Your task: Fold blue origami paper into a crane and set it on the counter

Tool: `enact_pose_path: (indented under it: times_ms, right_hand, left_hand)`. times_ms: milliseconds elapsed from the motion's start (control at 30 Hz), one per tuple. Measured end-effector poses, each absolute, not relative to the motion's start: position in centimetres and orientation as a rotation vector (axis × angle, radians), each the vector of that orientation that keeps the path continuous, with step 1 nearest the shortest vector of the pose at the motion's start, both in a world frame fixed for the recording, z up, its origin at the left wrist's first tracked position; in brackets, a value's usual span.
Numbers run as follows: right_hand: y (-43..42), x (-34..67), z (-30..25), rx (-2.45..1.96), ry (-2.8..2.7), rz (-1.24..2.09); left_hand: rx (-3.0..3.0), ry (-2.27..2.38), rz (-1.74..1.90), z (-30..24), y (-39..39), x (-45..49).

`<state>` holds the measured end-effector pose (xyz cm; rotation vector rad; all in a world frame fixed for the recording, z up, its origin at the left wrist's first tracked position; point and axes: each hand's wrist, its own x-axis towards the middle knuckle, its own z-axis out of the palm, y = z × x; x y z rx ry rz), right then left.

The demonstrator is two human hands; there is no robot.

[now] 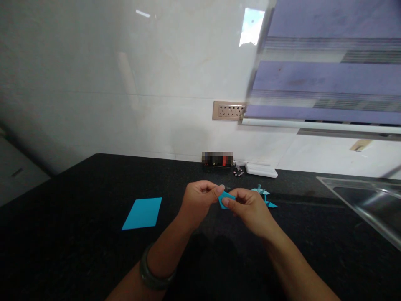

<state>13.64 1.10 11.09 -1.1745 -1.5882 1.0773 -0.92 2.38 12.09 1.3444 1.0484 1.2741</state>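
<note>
Between my two hands, above the dark countertop, is a small folded piece of blue paper [224, 200]. My left hand [200, 200] pinches its upper left edge between thumb and fingers. On the other side, my right hand [250, 207] grips it with the thumb pressed on its face. The fingers behind the paper are partly hidden. A flat sheet of blue paper [144, 213] lies on the counter to the left of my hands. Folded blue paper figures [271, 205] sit just beyond my right hand, which partly covers them.
The black countertop [84, 200] runs along a pale tiled wall. At its back stand a dark box [217, 160], a small beaded ring [238, 171] and a white flat device [261, 170]. A metal sink [344, 196] is at the right. A socket panel [230, 110] and purple blind [326, 79] are above.
</note>
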Motion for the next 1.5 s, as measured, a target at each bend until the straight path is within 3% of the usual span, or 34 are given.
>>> enact_pose_path:
  times_ms: [300,733,1033,1200,1500]
  right_hand:
    - [0.9,13.4,11.1,-1.19,-1.527,1.068]
    - [1.0,13.1,11.2,-1.164,-1.66,1.135]
    - [1.4,13.2,10.5,-1.168,-1.547,0.859]
    - [1.4,13.0,10.5,-1.155,-1.494,0.88]
    - [1.5,13.7,10.8,-1.098,-1.405,0.937]
  left_hand:
    - [1.152,0.943,1.194,11.8,2.7,-1.0]
    - [1.522,1.1,1.183,11.7,2.9,-1.3]
    - [1.46,1.026,1.241,10.4,3.0,-0.1]
    - [1.469,1.088,1.294,9.9,3.0,0.2]
    - [1.724,1.086,1.122,10.5,2.5,0.2]
